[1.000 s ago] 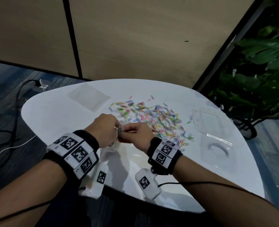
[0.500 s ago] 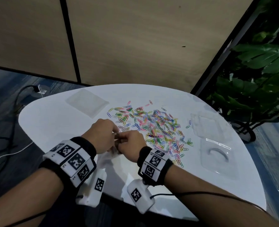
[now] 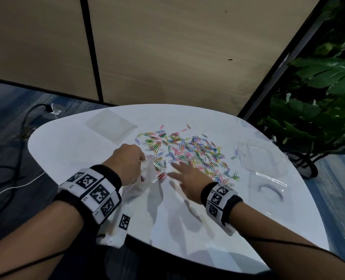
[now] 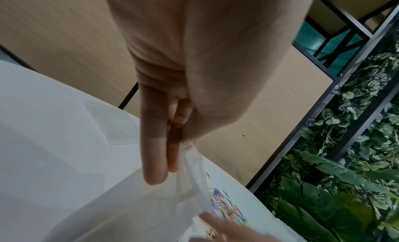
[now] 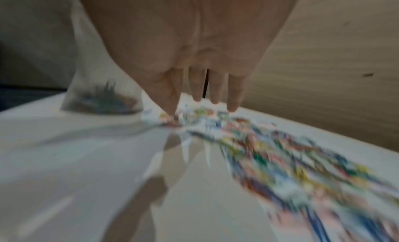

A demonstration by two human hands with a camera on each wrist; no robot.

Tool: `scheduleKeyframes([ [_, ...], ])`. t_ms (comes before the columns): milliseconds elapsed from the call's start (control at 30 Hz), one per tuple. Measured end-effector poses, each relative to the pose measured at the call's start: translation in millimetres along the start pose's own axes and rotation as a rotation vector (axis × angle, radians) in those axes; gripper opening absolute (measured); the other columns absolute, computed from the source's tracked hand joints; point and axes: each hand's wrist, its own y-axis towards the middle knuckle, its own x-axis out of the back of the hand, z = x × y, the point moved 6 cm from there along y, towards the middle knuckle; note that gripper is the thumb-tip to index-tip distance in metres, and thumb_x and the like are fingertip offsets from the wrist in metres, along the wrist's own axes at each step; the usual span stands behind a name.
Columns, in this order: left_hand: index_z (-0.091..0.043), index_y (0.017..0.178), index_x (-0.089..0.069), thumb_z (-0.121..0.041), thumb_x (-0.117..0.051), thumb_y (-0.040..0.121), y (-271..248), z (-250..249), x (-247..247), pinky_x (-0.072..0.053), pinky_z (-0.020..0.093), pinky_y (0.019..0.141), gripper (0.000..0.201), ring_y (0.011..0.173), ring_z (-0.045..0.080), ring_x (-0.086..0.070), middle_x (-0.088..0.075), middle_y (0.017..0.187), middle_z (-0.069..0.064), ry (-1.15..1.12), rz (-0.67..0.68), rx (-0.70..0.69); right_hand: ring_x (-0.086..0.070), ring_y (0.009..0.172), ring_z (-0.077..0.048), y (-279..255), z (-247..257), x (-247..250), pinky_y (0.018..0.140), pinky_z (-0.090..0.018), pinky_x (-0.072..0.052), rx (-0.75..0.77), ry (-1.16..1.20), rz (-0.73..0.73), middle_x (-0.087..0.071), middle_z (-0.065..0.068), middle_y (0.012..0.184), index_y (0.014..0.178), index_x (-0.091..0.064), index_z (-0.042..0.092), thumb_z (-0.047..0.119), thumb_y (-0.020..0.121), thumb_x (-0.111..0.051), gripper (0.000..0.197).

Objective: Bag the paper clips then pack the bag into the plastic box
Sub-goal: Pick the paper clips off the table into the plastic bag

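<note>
1. Beige wall panels with dark seams stand behind a white rounded table, and a leafy green plant fills the corner past the table's right edge.
2. Coloured paper clips lie scattered in a wide patch across the middle of the table.
3. On the near left edge of that patch, the left hand pinches the upper edge of a clear plastic bag between thumb and curled fingers; the left wrist view shows the bag's rim hanging from that grip.
4. A few clips already sit in the bag, visible through the film in the head view and as a dark cluster at its bottom in the right wrist view.
5. Just right of the bag, the right hand is spread flat with fingers straight, holding nothing; its fingertips reach toward the near edge of the clip patch. That wrist picture is blurred, so contact with the clips cannot be told.
6. To the right of the clips lies the clear plastic box, its two halves open on the table.
7. Beyond the clips, toward the table's far left, lies a stack of flat clear bags.
</note>
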Motion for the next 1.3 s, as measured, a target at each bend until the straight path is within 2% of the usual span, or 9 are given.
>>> scheduleKeyframes([
  [133, -0.011, 0.131, -0.064, 0.002, -0.056, 0.091, 2.3, -4.9, -3.3, -0.058, 0.040, 0.094, 0.043, 0.102, 0.033, -0.071, -0.070, 0.116, 0.018, 0.028, 0.026, -0.005, -0.005, 0.150, -0.036, -0.2, -18.4, -56.1, 0.117, -0.057, -0.018, -0.003, -0.208, 0.097, 0.001, -0.006, 0.164, 0.153, -0.007, 0.025, 0.007, 0.093, -0.051, 0.077],
  [267, -0.009, 0.125, -0.068, 0.004, -0.056, 0.091, 3.8, -7.3, -3.9, -0.060, 0.040, 0.090, 0.039, 0.096, 0.033, -0.072, -0.072, 0.110, 0.017, 0.052, 0.025, -0.022, -0.001, 0.147, -0.044, -2.9, -55.2, -70.5, 0.111, -0.066, -0.020, -0.211, -0.215, 0.126, 0.005, -0.005, 0.163, 0.152, -0.001, 0.026, 0.007, 0.085, -0.061, 0.093],
  [400, -0.009, 0.124, -0.069, 0.003, -0.056, 0.091, 6.5, -8.5, -2.8, -0.060, 0.040, 0.090, 0.037, 0.096, 0.034, -0.072, -0.073, 0.108, 0.018, 0.062, 0.027, -0.024, -0.044, 0.126, -0.040, -5.8, -72.9, -66.0, 0.091, -0.045, -0.052, -0.267, -0.078, 0.012, -0.029, -0.013, 0.151, 0.144, -0.032, 0.016, 0.006, 0.092, -0.055, 0.057],
  [567, -0.004, 0.116, -0.071, 0.004, -0.054, 0.091, 9.0, -12.1, -5.2, -0.061, 0.041, 0.087, 0.031, 0.093, 0.035, -0.072, -0.071, 0.106, 0.018, 0.058, 0.027, -0.028, -0.062, 0.089, -0.028, -5.7, -75.5, -43.5, 0.069, -0.028, -0.044, -0.282, 0.026, -0.102, -0.060, -0.009, 0.100, 0.098, -0.067, 0.008, 0.005, 0.093, -0.052, 0.016],
  [733, -0.008, 0.124, -0.068, 0.002, -0.055, 0.092, 10.6, -13.7, -7.3, -0.060, 0.042, 0.091, 0.036, 0.099, 0.034, -0.071, -0.071, 0.111, 0.018, 0.045, 0.028, -0.025, -0.069, 0.084, -0.018, -26.7, -105.9, -4.5, 0.083, -0.023, -0.055, -0.606, 0.498, -0.333, -0.074, -0.004, 0.094, 0.099, -0.077, 0.011, 0.010, 0.088, -0.067, 0.015],
  [833, -0.008, 0.119, -0.069, 0.003, -0.054, 0.091, 12.7, -16.7, -8.3, -0.060, 0.042, 0.089, 0.033, 0.098, 0.035, -0.071, -0.071, 0.109, 0.018, 0.049, 0.035, -0.036, -0.074, 0.080, -0.017, -34.0, -116.1, 10.1, 0.083, -0.032, -0.060, -0.721, 0.920, -0.401, -0.076, -0.004, 0.087, 0.097, -0.077, 0.011, 0.013, 0.082, -0.076, 0.015],
  [933, -0.018, 0.093, -0.065, 0.006, -0.054, 0.088, 13.4, -24.4, -10.8, -0.062, 0.043, 0.084, 0.027, 0.090, 0.036, -0.073, -0.073, 0.100, 0.020, 0.083, 0.048, -0.059, -0.074, 0.081, -0.026, -33.8, -99.5, 29.0, 0.084, -0.039, -0.059, -0.646, 1.352, -0.432, -0.076, -0.016, 0.087, 0.087, -0.077, 0.007, 0.006, 0.079, -0.077, 0.008],
  [1067, -0.020, 0.085, -0.053, 0.009, -0.051, 0.085, 13.9, -32.5, -15.7, -0.063, 0.045, 0.080, 0.029, 0.088, 0.037, -0.074, -0.074, 0.096, 0.022, 0.084, 0.043, -0.072, -0.071, 0.075, -0.022, -28.1, -48.1, 52.6, 0.076, -0.027, -0.061, -0.475, 1.773, -0.404, -0.073, -0.014, 0.086, 0.095, -0.071, -0.005, -0.003, 0.083, -0.070, 0.012],
  [1300, -0.009, 0.114, -0.072, 0.000, -0.048, 0.093, 15.1, -37.0, -25.5, -0.063, 0.042, 0.081, 0.032, 0.088, 0.035, -0.075, -0.073, 0.104, 0.020, -0.027, 0.038, -0.076, -0.069, 0.069, -0.020, -9.7, 6.8, 39.8, 0.079, -0.028, -0.060, -0.431, 1.713, -0.296, -0.071, -0.015, 0.082, 0.084, -0.070, 0.005, -0.012, 0.083, -0.065, 0.018],
])
